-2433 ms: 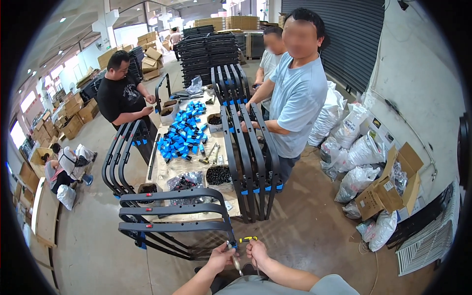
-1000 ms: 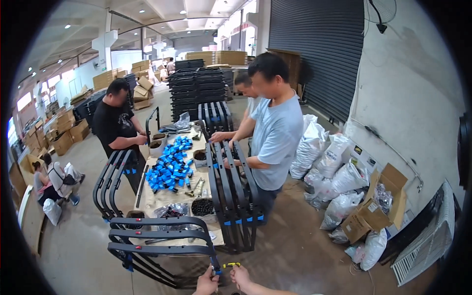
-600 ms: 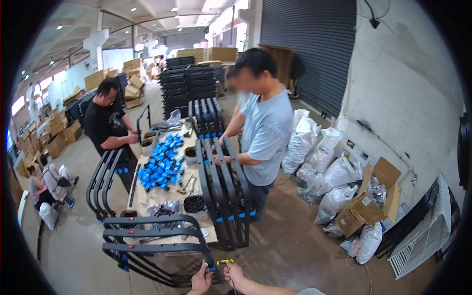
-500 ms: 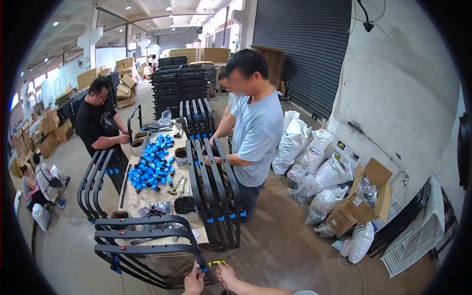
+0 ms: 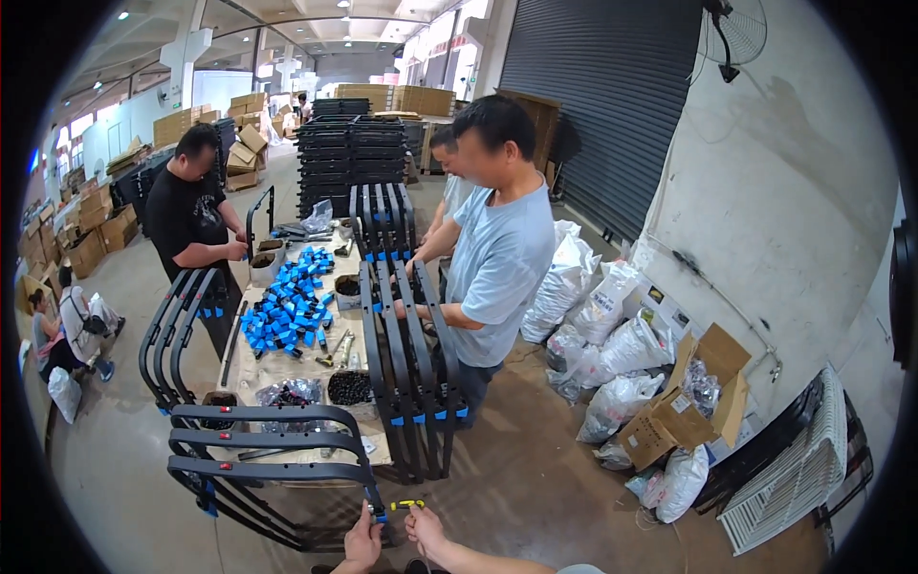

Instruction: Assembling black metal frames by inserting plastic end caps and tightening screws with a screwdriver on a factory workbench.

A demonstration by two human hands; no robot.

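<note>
My left hand (image 5: 362, 543) grips the near corner of a black metal frame (image 5: 273, 472), beside a blue plastic clip (image 5: 380, 518) on its leg. My right hand (image 5: 424, 528) holds a small yellow-handled tool (image 5: 407, 503) next to that corner. The frame leans with others against the near end of a cardboard-covered table (image 5: 287, 368). A heap of blue plastic parts (image 5: 284, 311) lies on the table's middle.
Upright black frames (image 5: 411, 373) stand along the table's right side by a person in a light blue shirt (image 5: 495, 258). A person in black (image 5: 196, 215) works at the left. White sacks (image 5: 612, 354) and an open carton (image 5: 684, 402) line the right wall.
The view has swung and lifted slightly; the table and people now sit higher and further left. My hands stay together at the frame's corner with the yellow tool.
</note>
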